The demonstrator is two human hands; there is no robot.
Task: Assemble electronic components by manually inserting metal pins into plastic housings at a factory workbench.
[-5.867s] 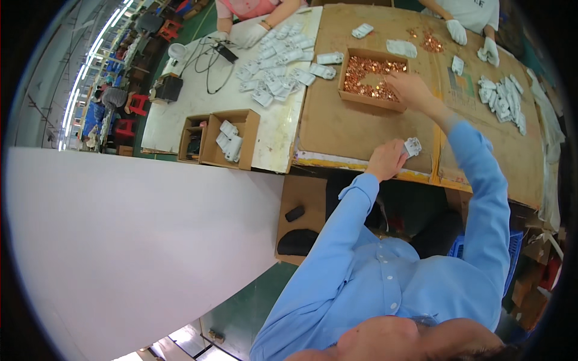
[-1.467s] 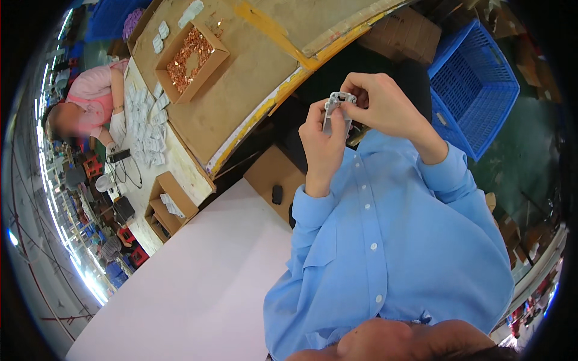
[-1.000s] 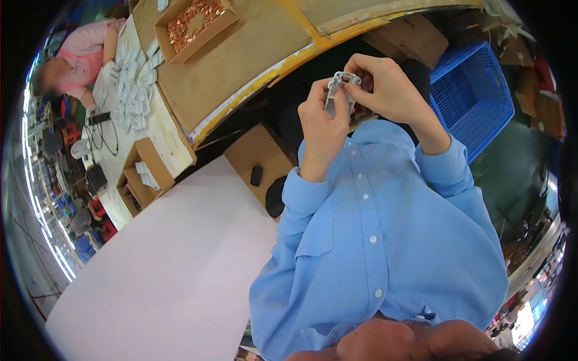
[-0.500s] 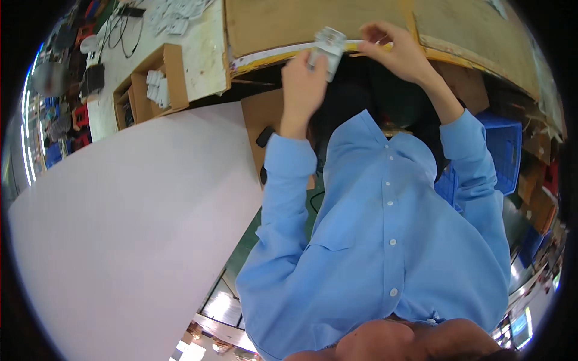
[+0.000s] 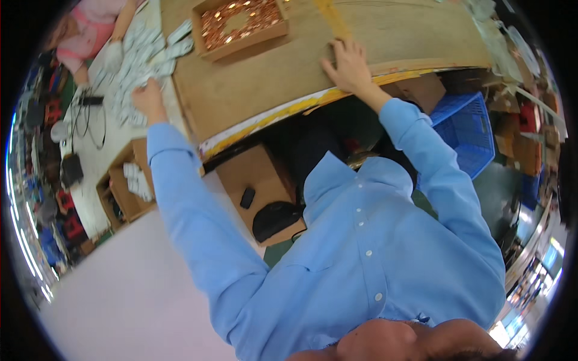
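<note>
My left hand (image 5: pixel 149 101) reaches out to the left, at the near edge of a spread pile of small white pieces (image 5: pixel 141 51). Its fingers are curled; what they hold, if anything, is too small to make out. My right hand (image 5: pixel 349 65) rests on the brown tabletop (image 5: pixel 259 90) near its front edge, fingers apart and nothing held. Farther back on that top stands a shallow cardboard box (image 5: pixel 244 42) full of shiny copper-coloured small parts (image 5: pixel 256 27).
A co-worker in pink (image 5: pixel 96 27) has a gloved hand at the pile's far side. Left of me sits a divided cardboard box (image 5: pixel 129 201) with white pieces. Black cables (image 5: pixel 87 126) lie beyond it. A blue crate (image 5: pixel 463 132) stands at right, below the table.
My left hand has gone from in front of me, where it held a flat whitish piece, left to the pile. My right hand has come down onto the tabletop. The view has shifted.
</note>
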